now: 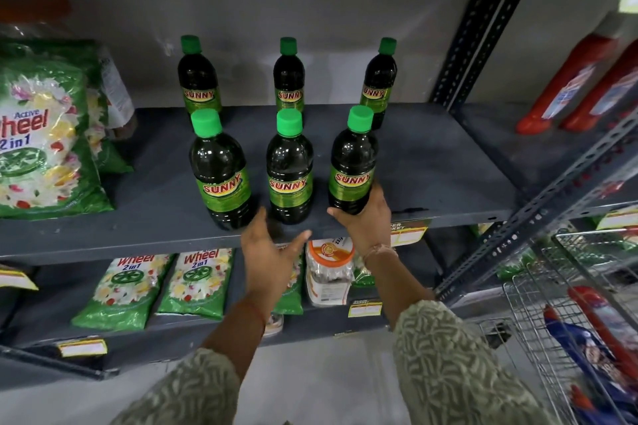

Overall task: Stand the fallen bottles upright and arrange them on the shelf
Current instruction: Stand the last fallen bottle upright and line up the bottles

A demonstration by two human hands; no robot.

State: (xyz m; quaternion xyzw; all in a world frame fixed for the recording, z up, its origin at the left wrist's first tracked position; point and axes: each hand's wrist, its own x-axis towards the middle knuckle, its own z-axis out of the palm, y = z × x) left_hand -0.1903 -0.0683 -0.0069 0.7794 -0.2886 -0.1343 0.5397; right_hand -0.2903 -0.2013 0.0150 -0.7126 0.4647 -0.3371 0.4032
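Observation:
Six dark bottles with green caps and "SUNNY" labels stand upright on the grey shelf (431,162), in two rows of three. The front row holds a left bottle (221,169), a middle bottle (289,166) and a right bottle (352,162). The back row holds a left bottle (197,76), a middle bottle (289,76) and a right bottle (379,79). My right hand (367,217) grips the base of the front right bottle. My left hand (269,252) hovers with fingers apart just below the front edge, between the front left and middle bottles, holding nothing.
Green detergent packs (41,138) lean at the shelf's left end. Red bottles (569,79) stand on the neighbouring shelf to the right. The shelf below carries more green packs (196,286) and a white-lidded jar (329,272). A wire cart (566,338) stands at lower right.

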